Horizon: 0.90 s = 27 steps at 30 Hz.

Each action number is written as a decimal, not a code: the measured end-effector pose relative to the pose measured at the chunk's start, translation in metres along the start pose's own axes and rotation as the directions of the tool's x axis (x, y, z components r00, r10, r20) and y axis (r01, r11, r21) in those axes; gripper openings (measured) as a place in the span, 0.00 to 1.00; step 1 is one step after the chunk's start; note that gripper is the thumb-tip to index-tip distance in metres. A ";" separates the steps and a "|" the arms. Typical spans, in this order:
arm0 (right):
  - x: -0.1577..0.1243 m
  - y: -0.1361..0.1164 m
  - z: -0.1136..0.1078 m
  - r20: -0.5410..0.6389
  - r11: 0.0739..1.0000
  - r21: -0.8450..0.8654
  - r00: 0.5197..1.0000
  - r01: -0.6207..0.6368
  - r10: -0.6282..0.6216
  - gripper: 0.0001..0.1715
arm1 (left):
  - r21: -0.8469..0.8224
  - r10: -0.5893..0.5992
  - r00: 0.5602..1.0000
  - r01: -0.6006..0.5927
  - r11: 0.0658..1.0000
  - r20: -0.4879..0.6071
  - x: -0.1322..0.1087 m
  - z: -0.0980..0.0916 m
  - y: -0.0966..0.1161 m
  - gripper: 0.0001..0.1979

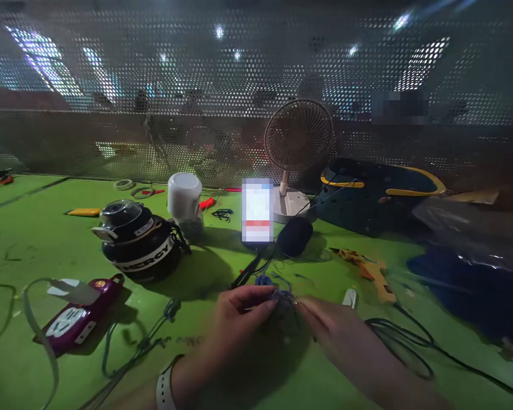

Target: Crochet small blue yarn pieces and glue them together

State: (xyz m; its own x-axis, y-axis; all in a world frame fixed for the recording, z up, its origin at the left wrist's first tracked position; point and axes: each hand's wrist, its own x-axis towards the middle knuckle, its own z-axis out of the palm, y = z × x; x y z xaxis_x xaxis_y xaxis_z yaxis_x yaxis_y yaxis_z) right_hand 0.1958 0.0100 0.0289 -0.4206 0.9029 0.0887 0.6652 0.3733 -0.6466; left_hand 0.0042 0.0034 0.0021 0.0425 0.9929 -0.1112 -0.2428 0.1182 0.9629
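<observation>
A small tangle of blue yarn (286, 297), looped and uneven, hangs between my two hands above the green tabletop. My left hand (245, 310) pinches its left side between thumb and forefinger. On the other side, my right hand (327, 322) has its fingers closed at the edge of the yarn; whether a thin tool is also in them is too small to make out. Just behind the left fingertips is a darker blue bunch of yarn (264, 280). A lit phone (257, 210), its screen blurred, stands upright beyond my hands.
A black bottle (141, 245) and purple device (83, 313) stand left, near loose cords (141, 347). Behind are a white container (184, 196), a fan (298, 136) and a dark basket (359, 205). A yellow glue gun (378, 279) with a cable lies right, beside dark blue material (465, 296).
</observation>
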 end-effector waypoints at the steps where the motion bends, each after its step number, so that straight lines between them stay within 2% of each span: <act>1: 0.000 0.000 0.000 0.036 1.000 -0.016 0.999 -0.008 0.009 0.19 | 0.043 0.030 1.000 -0.030 0.999 0.003 0.000 0.000 0.000 0.09; 4: -0.001 -0.002 -0.002 0.124 0.997 -0.062 0.991 -0.042 0.050 0.20 | 0.129 0.109 0.994 -0.108 0.986 -0.005 0.000 -0.001 0.001 0.08; 12: -0.002 -0.002 -0.003 0.094 0.999 -0.046 0.996 0.002 0.002 0.19 | 0.168 0.145 0.989 -0.143 0.975 0.001 0.001 0.001 0.005 0.07; 14: -0.002 -0.002 -0.002 0.101 0.999 -0.050 0.995 0.000 0.005 0.18 | 0.158 0.113 0.994 -0.112 0.981 0.002 0.001 0.000 0.004 0.07; 17: -0.001 -0.005 -0.002 0.118 1.000 -0.022 0.993 -0.022 0.024 0.19 | 0.051 0.013 1.000 -0.014 0.999 0.028 0.002 -0.001 0.001 0.09; 22: -0.001 -0.008 0.000 0.033 0.995 0.094 0.999 -0.028 0.025 0.24 | -0.045 -0.048 0.993 0.054 0.998 0.110 0.002 -0.003 0.000 0.08; 27: 0.000 -0.002 0.006 -0.054 0.996 -0.016 0.994 0.092 -0.093 0.18 | -0.036 -0.058 0.995 0.061 0.997 0.076 -0.001 -0.003 0.004 0.10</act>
State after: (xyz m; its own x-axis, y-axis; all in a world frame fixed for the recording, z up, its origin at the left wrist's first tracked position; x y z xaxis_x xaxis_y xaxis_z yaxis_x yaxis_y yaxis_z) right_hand 0.1908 0.0082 0.0253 -0.4465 0.8745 0.1894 0.6334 0.4584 -0.6234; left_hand 0.0007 0.0029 0.0051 0.1297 0.9804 -0.1483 -0.2742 0.1792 0.9448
